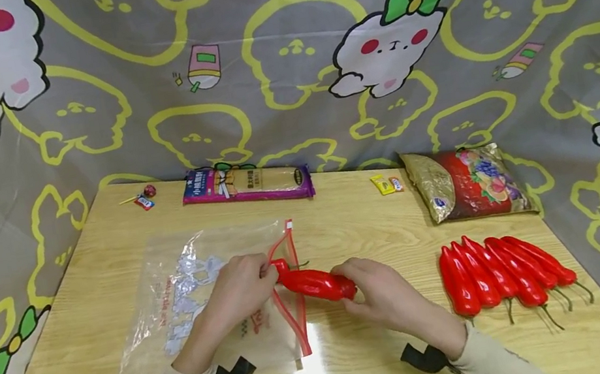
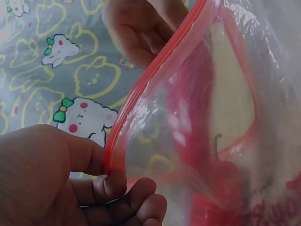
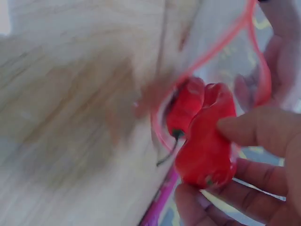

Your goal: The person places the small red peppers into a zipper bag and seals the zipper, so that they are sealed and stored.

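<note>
A clear zip bag (image 1: pixel 144 325) with red edging lies flat on the table, its mouth spread toward the right. My left hand (image 1: pixel 241 283) pinches the red zip edge (image 2: pixel 115 150) between thumb and finger. With my right hand (image 1: pixel 379 289) I grip a large red pepper (image 1: pixel 319 284) by one end; its other end points into the bag's mouth. A second red pepper (image 3: pixel 186 108) with a thin dark stem sits at the opening, beside the held one. Through the plastic, the left wrist view shows both peppers, partly blurred.
Several red peppers (image 1: pixel 490 277) lie in a row at the right. Behind stand a purple noodle packet (image 1: pixel 246 185) and a gold-and-red bag (image 1: pixel 457 184). Small yellow and white sweets (image 1: pixel 385 184) lie between them; a lollipop (image 1: pixel 149 190) and a wrapped sweet (image 1: pixel 144 202) are at the back left.
</note>
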Available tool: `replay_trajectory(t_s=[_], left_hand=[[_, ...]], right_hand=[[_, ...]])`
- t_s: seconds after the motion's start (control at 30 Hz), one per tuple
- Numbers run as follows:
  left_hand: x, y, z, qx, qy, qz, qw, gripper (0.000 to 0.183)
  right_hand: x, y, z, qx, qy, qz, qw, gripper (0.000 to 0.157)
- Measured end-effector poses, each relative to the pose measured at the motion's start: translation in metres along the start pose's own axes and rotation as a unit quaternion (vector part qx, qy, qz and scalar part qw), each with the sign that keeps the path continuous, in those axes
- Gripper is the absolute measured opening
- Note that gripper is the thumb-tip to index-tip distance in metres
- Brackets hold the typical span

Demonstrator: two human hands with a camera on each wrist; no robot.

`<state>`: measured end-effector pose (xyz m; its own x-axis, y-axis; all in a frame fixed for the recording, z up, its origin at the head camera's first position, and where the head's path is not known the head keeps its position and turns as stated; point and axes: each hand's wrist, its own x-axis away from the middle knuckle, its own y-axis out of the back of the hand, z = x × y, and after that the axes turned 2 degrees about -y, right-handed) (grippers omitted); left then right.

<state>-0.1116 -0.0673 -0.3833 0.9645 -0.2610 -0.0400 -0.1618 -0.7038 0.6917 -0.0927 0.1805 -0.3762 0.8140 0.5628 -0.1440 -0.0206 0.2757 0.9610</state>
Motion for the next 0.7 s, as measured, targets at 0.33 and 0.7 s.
replay_trajectory(t_s=[0.33, 0.7], left_hand=[[0.003, -0.003, -0.004, 0.000, -0.004, 0.007, 1.0000, 0.029], [0.002, -0.003, -0.003, -0.026, -0.005, -0.021, 0.9994, 0.028]], right_hand=[[-0.040, -0.039, 0.024, 0.010, 0.126, -0.002, 0.992, 0.030], [-0.062, -0.053, 0.037, 0.040, 0.131, 0.007, 0.991, 0.030]])
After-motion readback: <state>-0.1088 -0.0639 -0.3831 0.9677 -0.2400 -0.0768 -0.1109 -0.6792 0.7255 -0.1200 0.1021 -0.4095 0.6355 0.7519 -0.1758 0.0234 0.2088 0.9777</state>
